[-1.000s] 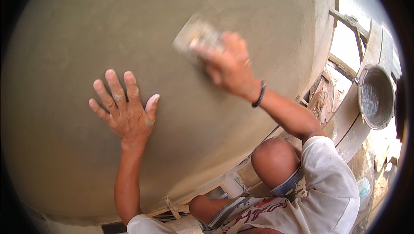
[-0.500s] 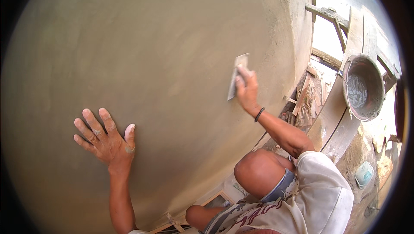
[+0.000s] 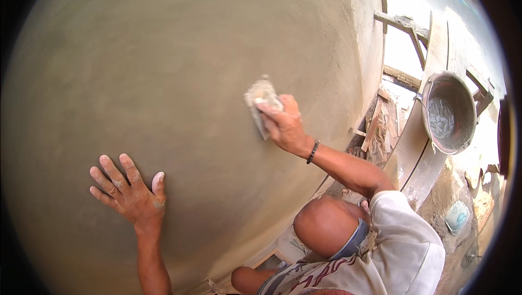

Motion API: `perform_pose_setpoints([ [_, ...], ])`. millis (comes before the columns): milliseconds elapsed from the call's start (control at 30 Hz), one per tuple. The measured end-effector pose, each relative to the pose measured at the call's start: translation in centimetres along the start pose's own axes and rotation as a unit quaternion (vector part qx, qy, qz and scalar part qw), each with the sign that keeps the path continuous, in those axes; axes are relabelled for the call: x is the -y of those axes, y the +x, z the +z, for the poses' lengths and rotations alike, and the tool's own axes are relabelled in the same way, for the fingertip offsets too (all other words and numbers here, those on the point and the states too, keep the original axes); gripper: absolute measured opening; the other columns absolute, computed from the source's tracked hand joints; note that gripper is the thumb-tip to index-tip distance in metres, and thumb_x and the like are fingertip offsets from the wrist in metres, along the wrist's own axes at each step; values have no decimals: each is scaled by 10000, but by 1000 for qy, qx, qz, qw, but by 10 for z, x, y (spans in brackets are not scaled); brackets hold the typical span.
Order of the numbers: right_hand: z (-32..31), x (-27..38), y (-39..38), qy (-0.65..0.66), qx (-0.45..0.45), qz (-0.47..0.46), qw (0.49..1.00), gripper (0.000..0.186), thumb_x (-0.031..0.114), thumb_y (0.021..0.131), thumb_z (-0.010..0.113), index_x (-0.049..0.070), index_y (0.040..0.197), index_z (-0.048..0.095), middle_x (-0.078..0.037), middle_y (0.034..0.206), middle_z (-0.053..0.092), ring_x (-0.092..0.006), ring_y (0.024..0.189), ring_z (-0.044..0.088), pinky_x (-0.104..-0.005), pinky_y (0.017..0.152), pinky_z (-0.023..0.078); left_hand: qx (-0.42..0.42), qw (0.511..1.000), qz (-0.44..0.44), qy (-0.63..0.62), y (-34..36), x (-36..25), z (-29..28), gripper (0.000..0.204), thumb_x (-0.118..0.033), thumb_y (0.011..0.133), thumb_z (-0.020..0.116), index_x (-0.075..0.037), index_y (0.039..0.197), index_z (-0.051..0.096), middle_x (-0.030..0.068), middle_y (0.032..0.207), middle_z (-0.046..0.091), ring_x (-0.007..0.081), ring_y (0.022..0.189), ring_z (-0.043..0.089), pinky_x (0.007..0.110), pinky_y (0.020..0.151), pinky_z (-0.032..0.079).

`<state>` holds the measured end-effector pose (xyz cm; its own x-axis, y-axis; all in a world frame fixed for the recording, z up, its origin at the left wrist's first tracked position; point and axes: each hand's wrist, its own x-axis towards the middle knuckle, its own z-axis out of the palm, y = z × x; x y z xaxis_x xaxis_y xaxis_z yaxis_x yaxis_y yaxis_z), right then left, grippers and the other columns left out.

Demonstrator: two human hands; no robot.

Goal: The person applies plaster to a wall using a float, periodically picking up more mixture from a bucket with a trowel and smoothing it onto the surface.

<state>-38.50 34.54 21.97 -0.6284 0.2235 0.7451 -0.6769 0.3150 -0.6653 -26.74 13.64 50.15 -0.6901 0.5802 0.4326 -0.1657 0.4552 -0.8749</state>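
Note:
A broad grey-brown plastered wall [image 3: 190, 94] fills most of the view, its surface smooth and damp-looking. My left hand [image 3: 129, 194] lies flat against it at the lower left, fingers spread and dusted with plaster. Near the middle, my right hand [image 3: 285, 126] grips a plastering trowel [image 3: 260, 99] whose plaster-smeared back faces me. The trowel's blade is against or very close to the wall, tilted and slightly blurred. Its handle is mostly hidden under my fingers. A dark beaded bracelet circles my right wrist.
To the right, a dark bucket [image 3: 450, 113] with some water stands on wooden planks [image 3: 416, 156]. Timber supports [image 3: 402, 23] rise behind it. Scrap wood [image 3: 380, 124] lies along the wall's foot, and a pale blue container [image 3: 458, 217] sits on the ground at lower right.
My right hand has swept the trowel leftward and slightly down across the wall, turning its back toward me. My left hand keeps its flat pose, appearing a little lower as the view shifts.

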Motion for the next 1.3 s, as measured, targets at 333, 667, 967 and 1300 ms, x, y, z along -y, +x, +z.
perform_pose_setpoints([
  [333, -27, -89, -20, 44, -128, 240, 961, 277, 76, 895, 600, 89, 1160, 680, -154, 987, 622, -261, 909, 603, -337, 841, 477, 17, 1000, 10, 12, 8, -5, -11, 719, -607, 993, 214, -112, 1507, 302, 185, 1575, 223, 409, 1456, 180, 564, 1174, 45],
  [667, -36, -56, 116, 37, -162, 107, 980, 288, 125, 880, 621, 185, 1153, 688, -125, 876, 578, -287, 842, 566, -391, 737, 449, 3, 1000, 13, 19, -5, -1, -7, 719, -591, 1000, 220, -80, 1498, 314, 177, 1574, 234, 396, 1462, 166, 559, 1168, 58],
  [967, -31, -46, 134, 14, -179, 51, 982, 349, 107, 842, 652, 202, 1177, 676, -134, 865, 569, -313, 805, 558, -398, 713, 447, -10, 999, 25, 21, -2, 0, -2, 719, -582, 1003, 222, -68, 1498, 305, 196, 1571, 229, 417, 1457, 167, 560, 1166, 51],
  [1300, -31, -22, 103, -40, -95, -58, 993, 361, 28, 803, 663, 159, 1138, 695, -102, 801, 579, -279, 739, 535, -387, 679, 436, 2, 1000, 21, 3, 3, 0, -5, 715, -579, 997, 267, -74, 1503, 294, 195, 1575, 209, 402, 1469, 129, 563, 1165, 29],
])
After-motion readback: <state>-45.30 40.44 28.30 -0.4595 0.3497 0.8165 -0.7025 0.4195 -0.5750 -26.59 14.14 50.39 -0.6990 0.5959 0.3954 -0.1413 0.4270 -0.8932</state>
